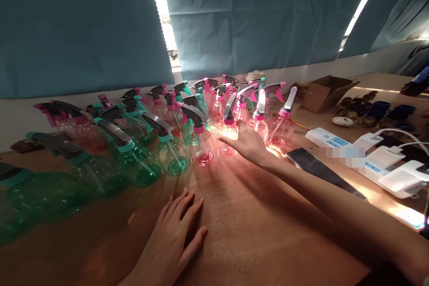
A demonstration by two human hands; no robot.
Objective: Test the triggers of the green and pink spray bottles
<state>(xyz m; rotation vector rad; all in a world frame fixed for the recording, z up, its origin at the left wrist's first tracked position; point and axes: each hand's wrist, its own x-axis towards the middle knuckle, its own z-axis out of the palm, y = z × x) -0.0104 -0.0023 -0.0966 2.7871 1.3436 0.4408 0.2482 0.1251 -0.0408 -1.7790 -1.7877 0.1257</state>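
Observation:
Several clear spray bottles stand in rows on a brown table, green ones to the left and pink ones to the right. My right hand reaches forward with fingers stretched out, its fingertips touching a pink bottle in the front row; it grips nothing. My left hand lies flat and open on the table, palm down, a short way in front of a pink bottle and the green ones.
A dark phone or tablet lies right of my forearm. White power strips with chargers and cables sit at the right. A cardboard box and dark small items stand at the back right. Blue curtains hang behind.

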